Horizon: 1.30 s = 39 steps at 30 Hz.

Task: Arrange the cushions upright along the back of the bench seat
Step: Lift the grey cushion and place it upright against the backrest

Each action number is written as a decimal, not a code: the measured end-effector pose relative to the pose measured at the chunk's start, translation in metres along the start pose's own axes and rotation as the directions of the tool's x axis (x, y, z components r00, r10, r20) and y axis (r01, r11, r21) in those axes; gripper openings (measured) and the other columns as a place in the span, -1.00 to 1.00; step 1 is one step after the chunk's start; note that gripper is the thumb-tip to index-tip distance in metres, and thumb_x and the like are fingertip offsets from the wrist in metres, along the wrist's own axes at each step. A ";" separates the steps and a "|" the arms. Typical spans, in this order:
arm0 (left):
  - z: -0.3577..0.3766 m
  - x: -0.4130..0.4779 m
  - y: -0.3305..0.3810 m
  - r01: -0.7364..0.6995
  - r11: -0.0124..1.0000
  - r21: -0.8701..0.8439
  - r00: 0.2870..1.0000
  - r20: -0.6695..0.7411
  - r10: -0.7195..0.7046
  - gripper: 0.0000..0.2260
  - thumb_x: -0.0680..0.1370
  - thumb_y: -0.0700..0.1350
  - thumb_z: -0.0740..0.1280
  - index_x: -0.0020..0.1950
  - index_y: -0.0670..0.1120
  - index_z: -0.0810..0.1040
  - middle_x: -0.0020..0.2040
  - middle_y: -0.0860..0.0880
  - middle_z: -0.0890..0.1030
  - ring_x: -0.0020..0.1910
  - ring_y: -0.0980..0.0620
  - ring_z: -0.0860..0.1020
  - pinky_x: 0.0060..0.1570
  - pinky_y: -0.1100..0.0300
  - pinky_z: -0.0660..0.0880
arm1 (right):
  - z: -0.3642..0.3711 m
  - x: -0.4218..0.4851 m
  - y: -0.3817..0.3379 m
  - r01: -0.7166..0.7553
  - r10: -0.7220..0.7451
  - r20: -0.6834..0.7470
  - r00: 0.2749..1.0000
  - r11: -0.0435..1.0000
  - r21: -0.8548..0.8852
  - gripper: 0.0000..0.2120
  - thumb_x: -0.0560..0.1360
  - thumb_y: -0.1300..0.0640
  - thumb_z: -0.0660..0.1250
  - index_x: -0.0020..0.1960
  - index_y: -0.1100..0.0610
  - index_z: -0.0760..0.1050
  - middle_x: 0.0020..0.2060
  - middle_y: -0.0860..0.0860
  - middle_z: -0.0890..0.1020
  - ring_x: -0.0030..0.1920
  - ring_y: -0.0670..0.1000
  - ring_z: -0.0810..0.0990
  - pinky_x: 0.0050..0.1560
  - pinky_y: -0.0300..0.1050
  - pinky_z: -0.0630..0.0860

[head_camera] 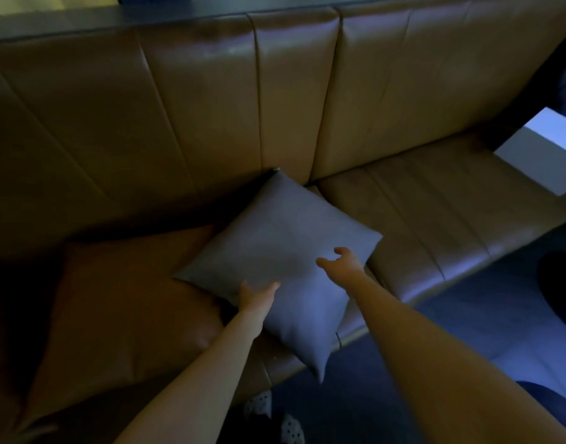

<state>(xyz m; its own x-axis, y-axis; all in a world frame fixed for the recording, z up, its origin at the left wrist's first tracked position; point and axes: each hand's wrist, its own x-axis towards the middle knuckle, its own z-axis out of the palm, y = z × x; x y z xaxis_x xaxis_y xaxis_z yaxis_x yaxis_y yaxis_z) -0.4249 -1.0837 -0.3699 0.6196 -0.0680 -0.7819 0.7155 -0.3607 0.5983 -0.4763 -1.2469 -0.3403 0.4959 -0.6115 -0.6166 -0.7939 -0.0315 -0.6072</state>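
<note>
Your left hand [255, 299] covers part of the grey square fabric cushion [284, 251], so you cannot tell whether the fingers press into it. That cushion hides the near edge of the brown leather bench seat [435, 213] beneath it. The rust-brown leather cushion [121, 302] sinks into shadow at its left, its edge unreadable. The pale white block [541, 152] at right is cut off by the frame. The spotted dark items [275, 418] below are too dim to identify.

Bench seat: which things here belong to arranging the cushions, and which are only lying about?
Belong:
grey cushion
brown cushion
bench backrest
left hand
right hand

Lying about:
white tabletop
blue carpet
</note>
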 end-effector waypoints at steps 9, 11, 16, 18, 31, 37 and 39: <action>0.037 0.036 0.009 0.124 0.992 -0.032 0.929 -0.349 -0.127 -0.11 0.36 0.13 0.50 0.55 -0.04 0.11 0.49 -0.21 0.23 0.42 -0.26 0.30 0.33 -0.14 0.37 | -0.019 0.071 -0.003 -0.011 0.014 0.078 0.997 0.999 -0.043 -0.34 0.52 0.11 0.35 0.52 0.21 0.14 0.40 0.23 0.38 0.35 0.23 0.43 0.31 0.02 0.40; 0.050 0.033 0.016 0.162 0.980 -0.120 0.887 -0.417 -0.198 -0.08 0.35 0.07 0.53 0.55 -0.01 0.06 0.50 -0.25 0.11 0.43 -0.29 0.23 0.35 -0.16 0.32 | -0.027 0.091 -0.004 -0.006 0.013 0.102 0.995 0.997 -0.072 -0.32 0.50 0.08 0.37 0.52 0.19 0.15 0.39 0.24 0.37 0.32 0.25 0.45 0.32 0.08 0.43; 0.071 0.050 0.015 0.158 0.932 -0.327 0.763 -0.559 -0.326 0.04 0.25 0.09 0.59 0.55 0.00 0.05 0.54 -0.22 0.03 0.48 -0.28 0.10 0.43 -0.16 0.16 | -0.041 0.150 -0.003 0.075 -0.033 0.189 0.981 0.972 -0.221 -0.27 0.47 -0.02 0.37 0.52 0.18 0.16 0.43 0.22 0.31 0.38 0.26 0.38 0.37 0.17 0.37; 0.077 0.051 0.015 0.163 0.938 -0.306 0.731 -0.601 -0.323 0.04 0.26 0.11 0.58 0.55 -0.01 0.02 0.54 -0.23 0.02 0.50 -0.27 0.06 0.45 -0.13 0.09 | -0.047 0.166 -0.004 0.081 -0.028 0.234 0.972 0.972 -0.220 -0.25 0.47 -0.03 0.36 0.53 0.17 0.12 0.45 0.22 0.28 0.39 0.26 0.37 0.38 0.17 0.36; 0.068 0.066 -0.025 0.050 0.831 -0.554 0.772 -0.507 -0.384 0.25 0.07 0.08 0.66 0.58 -0.02 -0.01 0.50 -0.14 0.27 0.43 -0.23 0.30 0.40 -0.21 0.26 | -0.046 0.254 -0.016 0.216 -0.023 0.428 0.903 0.887 -0.409 0.18 0.13 -0.42 0.45 0.57 -0.02 0.00 0.53 0.16 0.14 0.50 0.31 0.15 0.45 0.33 0.17; 0.066 0.063 -0.025 0.011 0.809 -0.587 0.842 -0.431 -0.324 0.31 -0.06 0.13 0.65 0.56 0.05 0.02 0.47 -0.12 0.32 0.39 -0.25 0.36 0.31 -0.33 0.31 | -0.047 0.271 -0.008 0.214 -0.058 0.410 0.910 0.913 -0.348 0.32 -0.06 -0.40 0.52 0.55 -0.06 0.03 0.51 0.09 0.21 0.49 0.25 0.19 0.43 0.31 0.23; 0.070 0.059 -0.023 -0.028 0.810 -0.586 0.847 -0.444 -0.293 0.30 -0.07 0.12 0.64 0.56 0.02 0.05 0.45 -0.12 0.35 0.37 -0.24 0.38 0.30 -0.32 0.34 | -0.048 0.270 -0.008 0.215 -0.076 0.393 0.916 0.922 -0.323 0.24 0.02 -0.33 0.56 0.55 -0.02 0.07 0.49 0.09 0.26 0.47 0.24 0.22 0.42 0.28 0.27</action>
<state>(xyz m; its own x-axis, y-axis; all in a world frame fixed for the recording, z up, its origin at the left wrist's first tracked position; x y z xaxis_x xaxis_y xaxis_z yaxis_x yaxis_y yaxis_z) -0.4270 -1.1447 -0.4418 0.4586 0.4615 -0.7594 0.7513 0.2551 0.6087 -0.3529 -1.4498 -0.4777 0.6531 -0.2475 -0.7156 -0.7387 -0.4162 -0.5302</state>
